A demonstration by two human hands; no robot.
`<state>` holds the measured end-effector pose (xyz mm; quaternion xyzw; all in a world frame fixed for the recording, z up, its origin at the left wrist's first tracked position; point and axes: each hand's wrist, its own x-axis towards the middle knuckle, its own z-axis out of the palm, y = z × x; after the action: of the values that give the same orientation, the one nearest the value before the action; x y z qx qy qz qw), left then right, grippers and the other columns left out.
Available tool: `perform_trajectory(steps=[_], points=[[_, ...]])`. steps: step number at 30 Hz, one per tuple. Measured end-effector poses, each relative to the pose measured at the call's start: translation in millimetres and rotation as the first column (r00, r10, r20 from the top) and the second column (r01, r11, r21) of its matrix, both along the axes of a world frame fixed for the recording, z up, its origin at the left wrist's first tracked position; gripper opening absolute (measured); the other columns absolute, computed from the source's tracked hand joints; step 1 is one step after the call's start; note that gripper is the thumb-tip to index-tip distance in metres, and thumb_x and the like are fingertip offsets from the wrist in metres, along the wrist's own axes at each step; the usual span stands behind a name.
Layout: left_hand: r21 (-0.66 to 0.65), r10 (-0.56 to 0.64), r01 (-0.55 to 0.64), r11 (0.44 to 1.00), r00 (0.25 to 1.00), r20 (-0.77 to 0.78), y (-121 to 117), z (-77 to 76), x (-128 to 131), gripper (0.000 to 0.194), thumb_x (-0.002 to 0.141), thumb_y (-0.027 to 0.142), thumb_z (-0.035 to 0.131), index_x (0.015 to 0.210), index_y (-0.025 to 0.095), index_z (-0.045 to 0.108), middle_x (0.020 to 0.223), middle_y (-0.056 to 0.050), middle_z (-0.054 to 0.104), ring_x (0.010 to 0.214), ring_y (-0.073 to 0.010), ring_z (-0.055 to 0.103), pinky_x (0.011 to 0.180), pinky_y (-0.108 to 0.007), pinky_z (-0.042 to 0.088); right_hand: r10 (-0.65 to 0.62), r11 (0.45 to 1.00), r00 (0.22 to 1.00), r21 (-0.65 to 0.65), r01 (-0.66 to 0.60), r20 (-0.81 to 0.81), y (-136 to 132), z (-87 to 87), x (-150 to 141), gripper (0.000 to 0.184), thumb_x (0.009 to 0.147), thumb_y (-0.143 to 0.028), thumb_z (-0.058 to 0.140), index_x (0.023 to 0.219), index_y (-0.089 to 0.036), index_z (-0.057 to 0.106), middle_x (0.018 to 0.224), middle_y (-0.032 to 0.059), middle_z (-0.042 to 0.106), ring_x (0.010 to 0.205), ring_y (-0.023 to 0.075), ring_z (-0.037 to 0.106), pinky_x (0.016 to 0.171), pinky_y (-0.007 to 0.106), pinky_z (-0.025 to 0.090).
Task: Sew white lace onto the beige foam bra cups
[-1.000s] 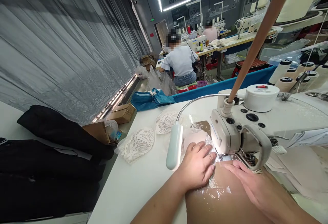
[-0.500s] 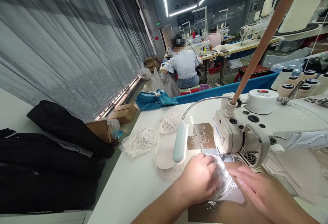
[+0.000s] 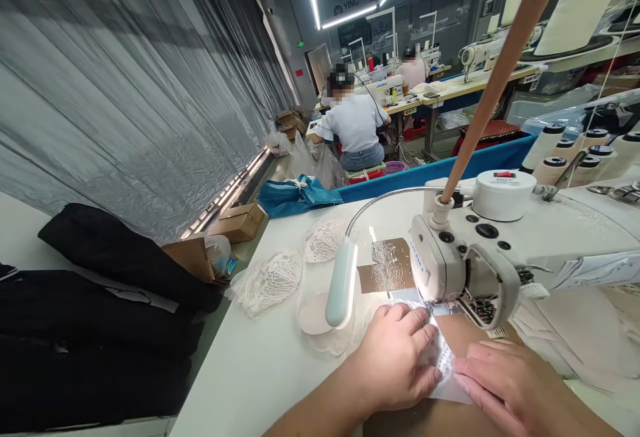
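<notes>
White lace fabric (image 3: 445,355) with a sheer edge lies on the sewing machine's bed, its far end by the needle area of the white sewing machine (image 3: 440,265). My left hand (image 3: 397,356) bends over the left side of the lace, fingertips pressing near the presser foot and thumb at the fabric's near part. With fingers held together, my right hand (image 3: 503,380) grips the right edge of the same lace. The needle and much of the fabric are hidden by the machine head and my left hand.
A pale green lamp (image 3: 341,284) on a bent metal neck stands left of the needle area. Lace cups (image 3: 273,284) lie on the white table's left. Thread cones (image 3: 553,170) stand at the back right. A co-worker (image 3: 356,120) sits at another machine ahead.
My left hand has spread forward over the lace, covering more of it. My right hand has drawn back slightly toward me along the fabric edge. The view has shifted a little.
</notes>
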<state>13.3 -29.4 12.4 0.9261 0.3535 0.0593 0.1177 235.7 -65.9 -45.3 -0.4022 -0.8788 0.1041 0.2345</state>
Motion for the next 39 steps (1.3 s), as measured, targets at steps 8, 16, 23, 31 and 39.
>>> perform_trajectory(steps=[8,16,23,31,39], points=[[0.011,-0.002,0.002,1.000,1.000,0.012,1.5,-5.4,0.6,0.051,0.089,0.045,0.052,0.134,0.019,0.049,0.137,-0.009,0.054,0.105,-0.0274,0.051,0.091,-0.044,0.045,-0.002,0.993,1.000,0.121,0.005,-0.025,1.1,-3.2,-2.0,0.025,0.096,-0.016,0.041,0.091,-0.024,0.063,0.073,-0.0007,0.059,0.068,0.0188,0.053,0.066,0.033,0.032],[0.081,-0.067,0.066,0.994,0.998,0.008,4.8,-2.4,-1.3,0.038,0.094,0.037,0.045,0.126,0.015,0.053,0.130,-0.009,0.058,0.104,-0.0254,0.052,0.093,-0.041,0.042,0.054,0.985,0.995,0.161,-0.068,0.089,6.5,-0.4,3.6,0.018,0.095,-0.015,0.047,0.099,-0.024,0.062,0.074,-0.0010,0.061,0.066,0.0175,0.057,0.062,0.031,0.035],[0.086,-0.072,0.070,0.994,0.997,0.021,-0.2,-0.8,1.0,0.032,0.095,0.029,0.042,0.121,0.014,0.054,0.129,-0.008,0.059,0.101,-0.0230,0.054,0.089,-0.038,0.042,0.046,0.983,0.995,0.176,-0.062,0.092,8.1,1.6,1.9,0.020,0.094,-0.013,0.045,0.101,-0.023,0.060,0.076,-0.0005,0.063,0.065,0.0178,0.059,0.061,0.031,0.038],[0.132,-0.034,0.036,0.991,0.999,-0.019,9.7,-6.8,-2.0,0.036,0.089,0.023,0.049,0.124,0.015,0.053,0.130,-0.011,0.058,0.105,-0.0248,0.053,0.092,-0.041,0.039,-0.083,0.947,0.988,0.318,0.039,0.127,10.5,0.6,-4.0,0.033,0.096,-0.016,0.034,0.112,-0.021,0.062,0.076,0.0020,0.065,0.059,0.0159,0.058,0.056,0.029,0.038],[0.160,-0.038,0.045,0.986,0.998,-0.044,11.7,-13.6,-5.7,0.031,0.089,0.020,0.049,0.120,0.017,0.054,0.126,-0.008,0.061,0.103,-0.0233,0.053,0.091,-0.040,0.039,-0.095,0.950,0.984,0.310,0.043,0.154,10.8,-2.9,-4.2,0.035,0.099,-0.019,0.031,0.113,-0.022,0.063,0.076,0.0021,0.065,0.056,0.0148,0.058,0.051,0.027,0.037]])
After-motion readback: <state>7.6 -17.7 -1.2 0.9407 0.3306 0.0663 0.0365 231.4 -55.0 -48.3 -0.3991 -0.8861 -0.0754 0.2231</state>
